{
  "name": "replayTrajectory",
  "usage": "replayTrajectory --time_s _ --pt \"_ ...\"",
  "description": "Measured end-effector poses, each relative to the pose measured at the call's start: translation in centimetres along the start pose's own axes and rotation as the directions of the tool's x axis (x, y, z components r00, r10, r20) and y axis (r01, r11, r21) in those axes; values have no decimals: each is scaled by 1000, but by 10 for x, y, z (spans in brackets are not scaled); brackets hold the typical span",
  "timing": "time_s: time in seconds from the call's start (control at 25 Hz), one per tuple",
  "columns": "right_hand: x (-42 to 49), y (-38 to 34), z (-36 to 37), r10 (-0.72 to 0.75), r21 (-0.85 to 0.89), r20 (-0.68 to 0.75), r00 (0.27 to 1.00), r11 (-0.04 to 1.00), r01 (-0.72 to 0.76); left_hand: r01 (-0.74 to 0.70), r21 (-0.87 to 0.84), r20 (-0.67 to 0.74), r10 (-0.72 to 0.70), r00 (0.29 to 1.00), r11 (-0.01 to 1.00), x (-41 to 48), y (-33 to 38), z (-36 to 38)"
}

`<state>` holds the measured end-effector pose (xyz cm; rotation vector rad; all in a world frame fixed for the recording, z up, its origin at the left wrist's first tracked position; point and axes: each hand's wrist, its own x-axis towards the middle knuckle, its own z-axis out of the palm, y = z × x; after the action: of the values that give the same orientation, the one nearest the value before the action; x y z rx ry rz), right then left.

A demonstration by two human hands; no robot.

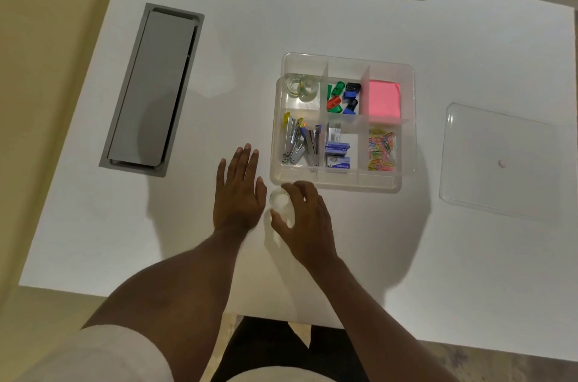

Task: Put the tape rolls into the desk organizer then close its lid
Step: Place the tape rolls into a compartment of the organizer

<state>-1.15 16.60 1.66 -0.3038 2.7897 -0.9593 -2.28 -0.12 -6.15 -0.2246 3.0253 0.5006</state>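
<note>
The clear tape roll (280, 201) sits just below centre of the frame, right at the organizer's near-left corner, w/ the right hand (305, 214) curled over it, fingertips and thumb around its rim. Looks like a grasp, tho whether it's off the table (344, 6) yet, can't tell. Left hand (239, 191) is flat and open just left of it, palm down, holding nothing.

Handling-wise, prob light and stiff, a plastic ring w/ smooth slick sides. Pinching across the outer rim, thumb on one side and fingers opposite, seems the safest hold imo. It's see-through on white so easy to misjudge the edge.

Two more clear rolls (301, 87) already lie in the upper-left compartment of the desk organizer (406, 144), so that's likely where this one goes. Other slots have coloured sharpeners, a pink note pad (384, 98), staplers, staple boxes, paper clips.

Lid (497, 159) lies flat at the right of the frame, well apart from the box, not on yet. Grey cable tray (153, 87) sits upper left.
</note>
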Motion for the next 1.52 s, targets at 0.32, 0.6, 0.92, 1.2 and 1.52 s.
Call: replayTrajectory --time_s 0.32,0.6,0.92,1.2,1.52 --pt "139 -18 -73 28 122 -190 981 993 -4 0 8 -6 0 1000 1000 2 -2 4" --pt "229 -8 -80 42 -385 -8 999 922 -42 6 -3 15 -6 1000 1000 3 -1 4" --pt "260 -6 -50 51 -594 64 997 805 -3 19 14 36 -19 999 1000 4 -3 8" --pt "254 -7 -49 32 -573 32 999 820 -8 16 16 38 -16 999 1000 4 -2 7" --pt "166 -18 -49 -29 -232 -189 981 973 -16 -14 38 -19 15 1000 999 6 -5 10"
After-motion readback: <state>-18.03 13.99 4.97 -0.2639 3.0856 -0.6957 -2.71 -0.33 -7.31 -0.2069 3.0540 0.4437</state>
